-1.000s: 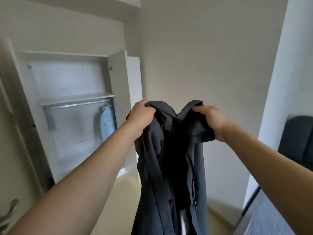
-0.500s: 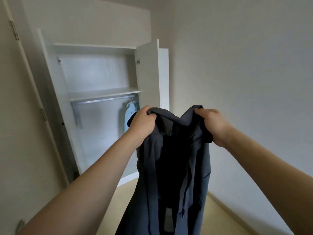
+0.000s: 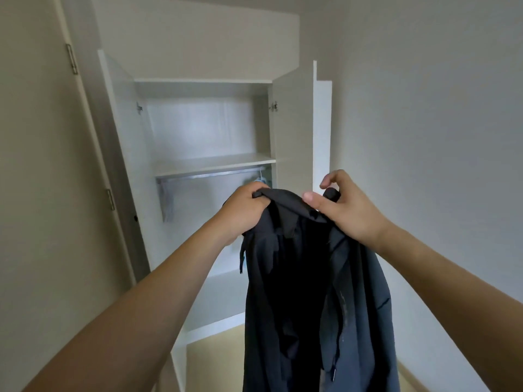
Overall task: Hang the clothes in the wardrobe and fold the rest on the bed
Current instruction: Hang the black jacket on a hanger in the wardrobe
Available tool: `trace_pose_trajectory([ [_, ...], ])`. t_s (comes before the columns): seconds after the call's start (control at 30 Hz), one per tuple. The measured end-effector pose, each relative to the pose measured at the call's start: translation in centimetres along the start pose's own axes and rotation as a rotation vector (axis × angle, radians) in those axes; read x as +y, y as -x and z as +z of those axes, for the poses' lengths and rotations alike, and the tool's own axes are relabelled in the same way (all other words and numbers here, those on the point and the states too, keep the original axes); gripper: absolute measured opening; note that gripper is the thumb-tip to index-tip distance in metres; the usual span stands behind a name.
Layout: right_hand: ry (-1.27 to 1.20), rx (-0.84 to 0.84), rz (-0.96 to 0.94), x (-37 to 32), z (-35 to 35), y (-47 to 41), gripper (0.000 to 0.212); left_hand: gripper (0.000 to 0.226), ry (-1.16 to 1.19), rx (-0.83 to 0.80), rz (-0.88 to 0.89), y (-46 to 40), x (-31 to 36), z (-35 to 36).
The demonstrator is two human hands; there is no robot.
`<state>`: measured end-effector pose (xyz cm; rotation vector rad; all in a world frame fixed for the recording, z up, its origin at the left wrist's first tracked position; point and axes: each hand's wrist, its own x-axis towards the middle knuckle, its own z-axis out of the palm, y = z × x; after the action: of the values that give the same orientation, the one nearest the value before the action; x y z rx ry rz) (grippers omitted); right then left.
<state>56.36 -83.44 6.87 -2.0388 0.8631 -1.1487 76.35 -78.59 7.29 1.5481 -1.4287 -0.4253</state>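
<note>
A dark grey jacket [image 3: 311,292] hangs in front of me at chest height. My left hand [image 3: 243,207] grips its top edge on the left. My right hand [image 3: 343,209] holds the top on the right, thumb pressed on the cloth and index finger lifted; a dark piece, perhaps a hanger end, shows at its fingers. Straight ahead the white wardrobe [image 3: 203,171] stands with both doors open. Its metal rail [image 3: 209,174] runs under a shelf. A light blue garment on a hanger [image 3: 261,179] hangs at the rail's right end, mostly hidden by my left hand.
The wardrobe's left door [image 3: 121,154] and right door [image 3: 294,131] swing out toward me. A beige room door [image 3: 42,193] fills the left side. A plain wall [image 3: 424,137] runs along the right. Pale wooden floor [image 3: 215,360] shows below the jacket.
I have moved closer and turned toward the wardrobe, which now sits centred. My hands with the jacket have come nearer together, and my right index finger has lifted off the cloth.
</note>
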Motion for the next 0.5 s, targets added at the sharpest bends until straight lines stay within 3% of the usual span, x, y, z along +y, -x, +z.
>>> trace_pose_trajectory([
  [0.1,0.182,-0.247,-0.003,1.6,1.2,-3.9,0.062,0.023,-0.019,-0.037,0.013,-3.7,-2.1,-0.8],
  [0.17,0.310,-0.328,0.011,2.8,2.7,-6.8,0.044,0.027,-0.048,-0.065,0.005,-6.5,-4.0,-1.0],
  [0.27,0.300,-0.313,0.072,5.2,5.2,-11.7,0.015,0.030,-0.077,-0.098,0.000,-11.0,-7.4,-1.0],
  [0.5,0.262,-0.282,0.191,10.1,12.3,-23.4,0.017,0.043,0.142,-0.136,-0.138,-21.7,-14.6,-3.7],
])
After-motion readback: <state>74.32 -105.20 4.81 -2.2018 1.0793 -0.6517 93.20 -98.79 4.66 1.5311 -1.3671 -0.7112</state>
